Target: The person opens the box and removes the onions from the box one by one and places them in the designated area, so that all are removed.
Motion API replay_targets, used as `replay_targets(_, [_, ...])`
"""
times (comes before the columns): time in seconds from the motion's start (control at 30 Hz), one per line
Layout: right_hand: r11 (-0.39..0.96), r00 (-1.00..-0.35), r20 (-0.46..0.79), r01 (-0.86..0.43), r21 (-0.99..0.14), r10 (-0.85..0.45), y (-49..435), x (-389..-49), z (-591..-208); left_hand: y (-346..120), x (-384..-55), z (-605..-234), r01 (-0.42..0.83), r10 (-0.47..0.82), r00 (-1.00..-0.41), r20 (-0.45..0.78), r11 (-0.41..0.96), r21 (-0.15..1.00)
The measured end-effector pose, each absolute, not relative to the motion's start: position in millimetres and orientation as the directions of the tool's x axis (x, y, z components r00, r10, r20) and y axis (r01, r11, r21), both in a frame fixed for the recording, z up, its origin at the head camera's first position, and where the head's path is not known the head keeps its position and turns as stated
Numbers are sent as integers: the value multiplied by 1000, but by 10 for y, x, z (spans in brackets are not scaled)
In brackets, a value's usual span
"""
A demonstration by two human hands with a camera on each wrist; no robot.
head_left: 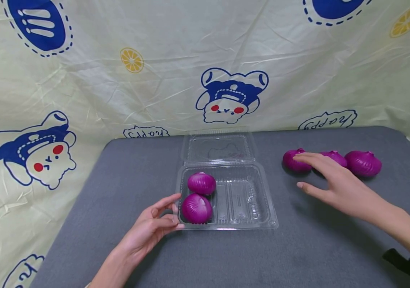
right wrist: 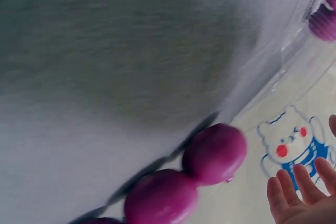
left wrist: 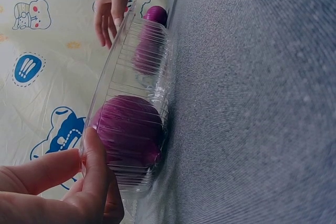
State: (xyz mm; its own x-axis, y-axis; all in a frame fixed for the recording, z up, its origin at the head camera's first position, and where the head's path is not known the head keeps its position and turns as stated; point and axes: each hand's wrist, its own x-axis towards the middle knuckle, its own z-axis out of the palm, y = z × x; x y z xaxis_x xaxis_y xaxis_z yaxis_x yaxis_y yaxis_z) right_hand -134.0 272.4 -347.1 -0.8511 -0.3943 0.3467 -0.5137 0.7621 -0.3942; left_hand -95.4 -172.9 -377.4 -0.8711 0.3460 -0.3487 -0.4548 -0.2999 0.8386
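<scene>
At its left front corner, a clear plastic clamshell box is pinched by the rim between thumb and fingers of my left hand. Inside, along the left side, sit two purple onions, one behind and one in front. Through the box wall, the left wrist view shows the nearer onion. My right hand hovers with fingers extended and nothing held, over a row of three purple onions. Of these, the left onion lies by the fingertips, the middle onion is partly hidden, and the right onion shows fully.
The box's lid is folded back flat behind it on the grey cloth-covered table. Behind the table hangs a pale printed curtain. A black strap shows near the right wrist.
</scene>
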Motion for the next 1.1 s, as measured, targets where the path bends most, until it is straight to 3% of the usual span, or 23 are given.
replay_targets(0.37, [718,-831,248,-555,-420,-498,2265,-1355,-3360,-1722,-946,-3764,-454,347,-870,-352,-280,846])
replay_targets(1.1, [583,-717,112,-638,-503,-688,1577,-1595,-3420,-1721,-970,-3782,-472,320,-868,-380,-289,833])
